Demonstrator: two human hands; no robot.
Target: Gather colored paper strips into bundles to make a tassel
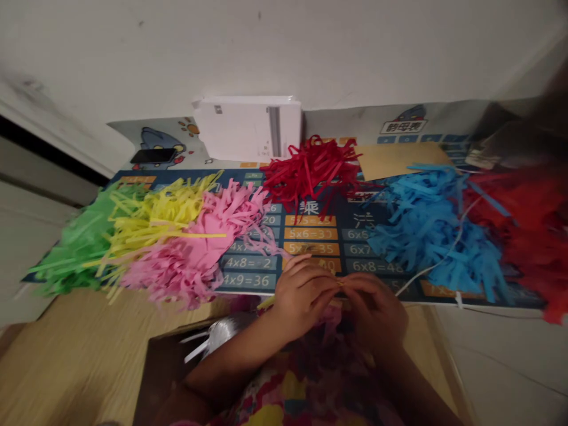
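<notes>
Pink paper fringe is lying left, blue fringe right, while left hand and right hand, near centre, are pinching what looks like a thin strand.

"Where does this view look from?"

"The camera sits on the head, above the patterned clothing at six o'clock."

"Which way does it face?"

"Forward and steeply down, across the worktop to the wall at twelve."

"How near?"

"Close: the left hand at six and the right hand between four and five are nearer than the wall. Yet it's wide enough to take in the wooden floor at eight."
</notes>
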